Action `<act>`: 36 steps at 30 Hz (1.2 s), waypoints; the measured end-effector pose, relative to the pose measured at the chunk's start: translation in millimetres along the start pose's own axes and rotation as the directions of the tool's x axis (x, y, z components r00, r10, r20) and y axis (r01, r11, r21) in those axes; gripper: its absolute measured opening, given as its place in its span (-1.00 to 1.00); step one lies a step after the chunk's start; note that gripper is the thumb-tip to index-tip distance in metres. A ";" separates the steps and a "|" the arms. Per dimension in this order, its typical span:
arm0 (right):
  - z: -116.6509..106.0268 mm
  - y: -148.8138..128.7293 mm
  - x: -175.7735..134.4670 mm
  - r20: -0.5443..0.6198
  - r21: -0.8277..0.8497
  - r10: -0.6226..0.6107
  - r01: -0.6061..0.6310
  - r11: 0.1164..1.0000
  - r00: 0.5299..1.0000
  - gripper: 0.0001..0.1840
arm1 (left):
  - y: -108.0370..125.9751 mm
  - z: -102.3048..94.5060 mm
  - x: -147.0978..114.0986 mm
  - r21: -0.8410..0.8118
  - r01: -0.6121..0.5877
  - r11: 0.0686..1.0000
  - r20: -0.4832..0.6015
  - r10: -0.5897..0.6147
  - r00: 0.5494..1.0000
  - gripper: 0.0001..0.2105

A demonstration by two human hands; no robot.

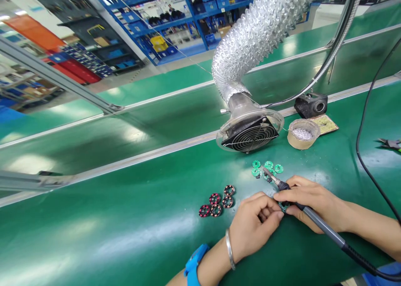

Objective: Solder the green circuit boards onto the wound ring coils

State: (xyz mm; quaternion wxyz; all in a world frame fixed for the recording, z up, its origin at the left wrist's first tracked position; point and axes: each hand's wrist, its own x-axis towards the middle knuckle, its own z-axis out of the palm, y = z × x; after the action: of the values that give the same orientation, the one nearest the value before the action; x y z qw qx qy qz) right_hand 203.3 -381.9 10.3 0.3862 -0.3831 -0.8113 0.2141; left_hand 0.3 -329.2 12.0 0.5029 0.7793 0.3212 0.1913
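Note:
My left hand [255, 225], with a bangle and a blue watch on its wrist, pinches a small green circuit board [283, 207] at its left edge. My right hand [322, 204] grips a soldering iron [324, 226], its tip pointing up and left, while its fingers also reach the board's right side. Fingers partly cover that board. Beyond the iron's tip lies a cluster of round green circuit boards [278, 168]. Left of my hands sit several black rings with red or copper-coloured segments [216, 211], apart from both hands.
A fume extractor hood [250, 135] hangs low behind the boards on a silver duct [244, 54]. Behind my right hand stand a tub of metal shavings [302, 135], a yellow sponge tray [326, 124] and a black holder [311, 105]. A cable [360, 140] and pliers [390, 144] are at right.

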 end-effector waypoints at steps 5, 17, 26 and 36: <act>2.5 -1.0 -3.3 -0.065 -0.097 -0.080 0.074 0.993 0.995 -0.60 | 1.4 3.0 5.1 -0.288 0.372 0.883 0.170 -0.335 0.927 -0.90; 2.2 -4.8 -6.8 0.003 -0.196 -0.116 0.114 0.974 0.993 -0.64 | 0.3 1.2 2.0 -0.371 0.434 0.821 0.199 -0.386 0.901 -0.86; -6.4 -19.3 -1.1 -0.149 -0.166 -0.093 0.068 0.984 0.984 -0.57 | 3.0 0.7 2.4 -0.312 0.431 0.847 0.161 -0.399 0.902 -0.96; -21.9 -51.8 -4.3 -0.167 0.001 0.092 -0.093 0.996 0.982 -0.68 | 4.7 3.0 4.2 -0.321 0.459 0.828 0.146 -0.436 0.888 -0.97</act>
State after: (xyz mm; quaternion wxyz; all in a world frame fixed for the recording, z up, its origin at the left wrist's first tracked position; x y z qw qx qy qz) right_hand 198.8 -416.0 55.0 0.4414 -0.4381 -0.7581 0.1962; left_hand 6.6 -329.6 14.9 0.6731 0.5873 0.4392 0.0957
